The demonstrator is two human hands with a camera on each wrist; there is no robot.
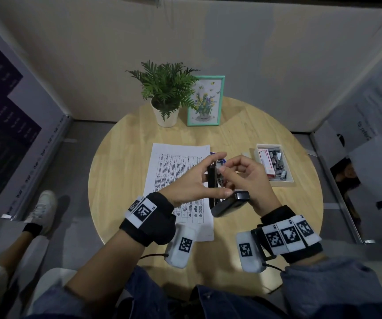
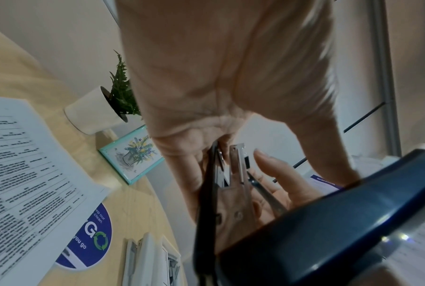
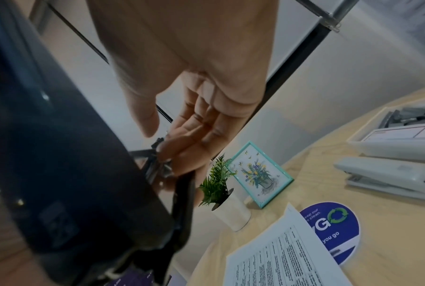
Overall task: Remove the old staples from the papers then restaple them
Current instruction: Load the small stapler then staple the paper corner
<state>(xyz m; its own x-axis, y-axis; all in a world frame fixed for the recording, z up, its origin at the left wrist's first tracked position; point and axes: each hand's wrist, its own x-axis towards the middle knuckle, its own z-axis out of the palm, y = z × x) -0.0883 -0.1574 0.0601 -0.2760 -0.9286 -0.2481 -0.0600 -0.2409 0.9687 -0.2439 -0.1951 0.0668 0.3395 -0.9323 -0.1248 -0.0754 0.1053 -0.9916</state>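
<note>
A black stapler [image 1: 213, 180] is held above the table with its dark cover [image 1: 229, 204] swung open toward me. My left hand [image 1: 199, 178] grips its base, thumb along the near side. The metal magazine [image 2: 236, 168] stands bare between the fingers. My right hand [image 1: 225, 171] has curled fingers, and its fingertips [image 3: 172, 152] pinch at the magazine's top end. I cannot tell whether staples lie between them. The printed papers [image 1: 176, 171] lie flat on the table under and left of both hands.
A white tray [image 1: 286, 180] with staple strips and a red-and-white box sits to the right, a white stapler [image 3: 387, 178] beside it. A round blue sticker [image 3: 334, 228] lies by the papers. A potted plant [image 1: 166, 97] and framed picture [image 1: 206, 100] stand at the back.
</note>
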